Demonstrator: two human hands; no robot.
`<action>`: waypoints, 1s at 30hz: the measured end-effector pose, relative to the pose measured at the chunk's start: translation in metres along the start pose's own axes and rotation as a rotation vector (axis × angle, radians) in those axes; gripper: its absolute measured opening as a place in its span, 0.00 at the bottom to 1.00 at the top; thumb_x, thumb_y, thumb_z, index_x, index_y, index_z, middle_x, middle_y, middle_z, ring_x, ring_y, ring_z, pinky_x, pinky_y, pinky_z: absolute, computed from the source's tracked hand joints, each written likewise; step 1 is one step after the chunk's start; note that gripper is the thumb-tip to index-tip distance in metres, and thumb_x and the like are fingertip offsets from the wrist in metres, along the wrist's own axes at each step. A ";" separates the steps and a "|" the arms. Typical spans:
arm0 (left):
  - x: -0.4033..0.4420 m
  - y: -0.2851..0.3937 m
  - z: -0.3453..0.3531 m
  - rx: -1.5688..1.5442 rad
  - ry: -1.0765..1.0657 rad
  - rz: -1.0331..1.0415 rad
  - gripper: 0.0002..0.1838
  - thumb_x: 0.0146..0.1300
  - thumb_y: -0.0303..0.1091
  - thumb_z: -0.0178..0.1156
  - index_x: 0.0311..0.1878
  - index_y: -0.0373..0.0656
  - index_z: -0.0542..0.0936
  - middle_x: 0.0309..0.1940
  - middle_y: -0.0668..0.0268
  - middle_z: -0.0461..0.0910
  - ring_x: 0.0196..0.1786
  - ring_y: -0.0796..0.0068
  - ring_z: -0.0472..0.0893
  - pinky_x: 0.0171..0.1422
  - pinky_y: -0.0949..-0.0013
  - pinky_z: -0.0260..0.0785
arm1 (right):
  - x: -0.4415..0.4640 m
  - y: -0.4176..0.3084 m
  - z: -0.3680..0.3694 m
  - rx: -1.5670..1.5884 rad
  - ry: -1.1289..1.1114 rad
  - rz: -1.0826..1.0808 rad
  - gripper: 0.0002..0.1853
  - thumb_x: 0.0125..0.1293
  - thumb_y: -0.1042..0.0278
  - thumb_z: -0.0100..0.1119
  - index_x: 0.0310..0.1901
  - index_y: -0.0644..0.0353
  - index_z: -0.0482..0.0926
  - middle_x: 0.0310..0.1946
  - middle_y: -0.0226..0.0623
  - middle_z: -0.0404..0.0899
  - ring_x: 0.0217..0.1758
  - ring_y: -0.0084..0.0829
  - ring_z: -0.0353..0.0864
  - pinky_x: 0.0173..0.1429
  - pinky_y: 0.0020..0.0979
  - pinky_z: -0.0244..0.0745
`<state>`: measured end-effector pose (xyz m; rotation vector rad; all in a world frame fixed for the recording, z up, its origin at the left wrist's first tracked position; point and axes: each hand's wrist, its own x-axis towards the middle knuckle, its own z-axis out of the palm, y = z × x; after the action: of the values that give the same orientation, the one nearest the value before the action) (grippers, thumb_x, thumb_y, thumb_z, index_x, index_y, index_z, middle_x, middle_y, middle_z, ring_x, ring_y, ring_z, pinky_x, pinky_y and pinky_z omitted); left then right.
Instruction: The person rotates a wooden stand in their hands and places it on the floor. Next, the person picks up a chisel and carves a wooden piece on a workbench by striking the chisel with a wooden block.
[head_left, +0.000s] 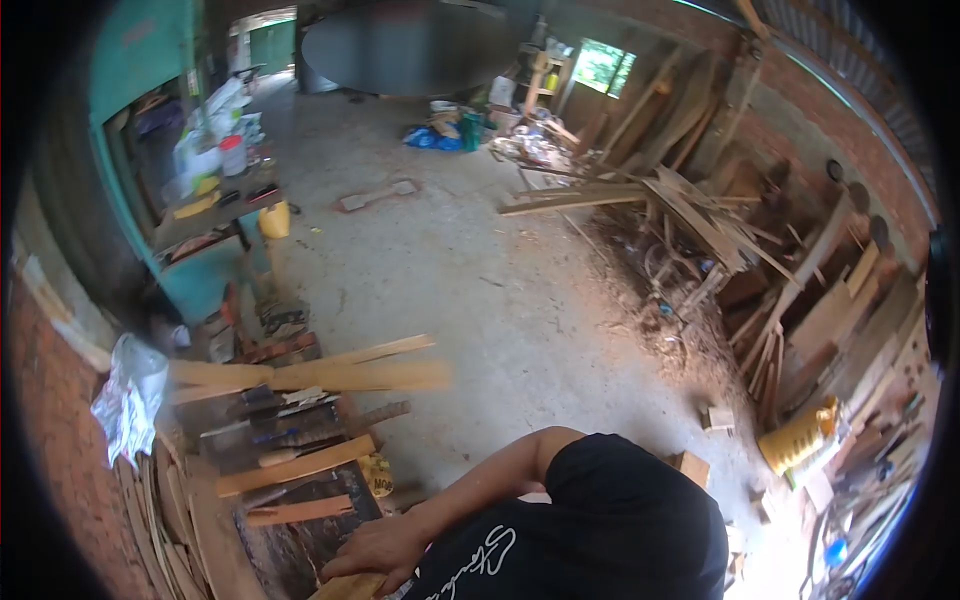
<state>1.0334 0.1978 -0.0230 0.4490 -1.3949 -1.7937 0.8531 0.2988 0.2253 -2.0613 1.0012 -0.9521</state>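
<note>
My right hand [375, 552] reaches across in front of my body at the bottom edge. Its fingers are closed over a piece of wood [350, 588], which is partly cut off by the frame. My left hand is out of view. Beyond the right hand lies a dark workbench [290, 550] carrying a short wooden strip [300, 511] and a longer wooden strip [297, 466]. Farther up the bench are hand tools, one with a wooden handle [280, 457]. Pale planks [350, 376] lie across its far end, their right tips blurred.
A silvery plastic bag [133, 395] hangs by the brick wall at left. A green cabinet [205, 285] and a yellow container [274, 220] stand farther off. Stacked boards [700, 215] and a yellow sack [800, 437] line the right side. Shavings litter the concrete floor [480, 300].
</note>
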 end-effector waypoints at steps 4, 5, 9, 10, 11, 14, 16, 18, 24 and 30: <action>-0.035 0.016 -0.019 0.030 0.123 0.043 0.22 0.70 0.38 0.50 0.63 0.38 0.68 0.59 0.61 0.71 0.60 0.67 0.71 0.66 0.62 0.63 | -0.009 0.023 0.001 -0.137 -0.319 0.205 0.33 0.49 0.52 0.65 0.54 0.56 0.63 0.35 0.50 0.77 0.39 0.57 0.77 0.39 0.53 0.70; -0.047 0.016 -0.021 0.032 0.159 0.054 0.22 0.70 0.38 0.50 0.63 0.38 0.68 0.59 0.61 0.71 0.60 0.67 0.71 0.66 0.62 0.63 | -0.006 0.016 -0.006 -0.187 -0.303 0.229 0.33 0.50 0.53 0.65 0.56 0.56 0.63 0.35 0.49 0.76 0.40 0.56 0.77 0.40 0.53 0.71; -0.097 0.024 -0.027 0.045 0.301 0.084 0.22 0.70 0.38 0.50 0.63 0.39 0.68 0.60 0.61 0.71 0.60 0.67 0.71 0.67 0.62 0.63 | -0.003 -0.001 -0.001 -0.106 -0.145 0.068 0.36 0.52 0.53 0.65 0.60 0.56 0.61 0.38 0.49 0.75 0.42 0.55 0.77 0.42 0.50 0.72; -0.105 0.027 -0.030 0.052 0.332 0.098 0.22 0.70 0.38 0.50 0.63 0.39 0.68 0.60 0.61 0.71 0.61 0.67 0.71 0.67 0.62 0.63 | -0.004 0.002 0.002 -0.033 -0.072 -0.008 0.37 0.52 0.53 0.65 0.61 0.56 0.60 0.38 0.49 0.75 0.43 0.55 0.77 0.42 0.49 0.72; -0.116 0.031 -0.031 0.058 0.364 0.111 0.22 0.70 0.38 0.50 0.63 0.39 0.68 0.60 0.61 0.71 0.61 0.67 0.70 0.67 0.62 0.62 | -0.008 0.010 0.003 -0.115 -0.220 0.094 0.36 0.54 0.54 0.65 0.61 0.56 0.60 0.41 0.50 0.75 0.43 0.55 0.77 0.43 0.48 0.72; -0.131 -0.037 -0.067 0.954 0.666 -0.149 0.24 0.71 0.41 0.49 0.66 0.41 0.65 0.63 0.63 0.69 0.64 0.68 0.67 0.71 0.64 0.57 | -0.012 0.044 0.006 -0.176 -0.476 0.191 0.37 0.54 0.56 0.66 0.62 0.56 0.59 0.44 0.51 0.75 0.44 0.55 0.77 0.44 0.48 0.72; -0.116 -0.003 -0.025 0.211 0.584 0.154 0.25 0.71 0.41 0.50 0.67 0.40 0.63 0.63 0.60 0.68 0.64 0.66 0.68 0.70 0.62 0.59 | 0.004 0.010 -0.008 -0.246 -0.561 0.269 0.36 0.55 0.57 0.66 0.61 0.56 0.60 0.45 0.50 0.74 0.45 0.54 0.77 0.45 0.48 0.72; -0.106 0.041 0.014 0.264 0.598 0.055 0.25 0.69 0.39 0.55 0.65 0.40 0.64 0.62 0.58 0.69 0.62 0.64 0.70 0.68 0.59 0.62 | 0.009 -0.002 -0.004 -0.105 -0.305 0.103 0.34 0.55 0.56 0.66 0.59 0.57 0.62 0.43 0.49 0.75 0.46 0.53 0.77 0.45 0.47 0.72; -0.091 0.017 0.002 0.120 0.708 0.275 0.27 0.65 0.32 0.57 0.65 0.40 0.63 0.60 0.60 0.71 0.60 0.64 0.73 0.67 0.58 0.65 | 0.013 0.032 -0.013 -0.238 -0.586 0.298 0.33 0.56 0.54 0.66 0.60 0.56 0.66 0.44 0.47 0.76 0.47 0.50 0.77 0.47 0.45 0.73; -0.065 0.074 0.035 0.649 0.865 0.127 0.10 0.47 0.25 0.65 0.36 0.38 0.80 0.37 0.59 0.81 0.38 0.62 0.81 0.45 0.62 0.74 | 0.014 0.013 0.000 -0.115 -0.135 0.058 0.39 0.56 0.53 0.68 0.63 0.66 0.61 0.46 0.53 0.78 0.47 0.49 0.80 0.50 0.39 0.75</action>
<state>1.0769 0.2648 0.0449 1.2598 -1.2658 -0.8002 0.8542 0.2806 0.2199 -2.1475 1.0592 -0.7302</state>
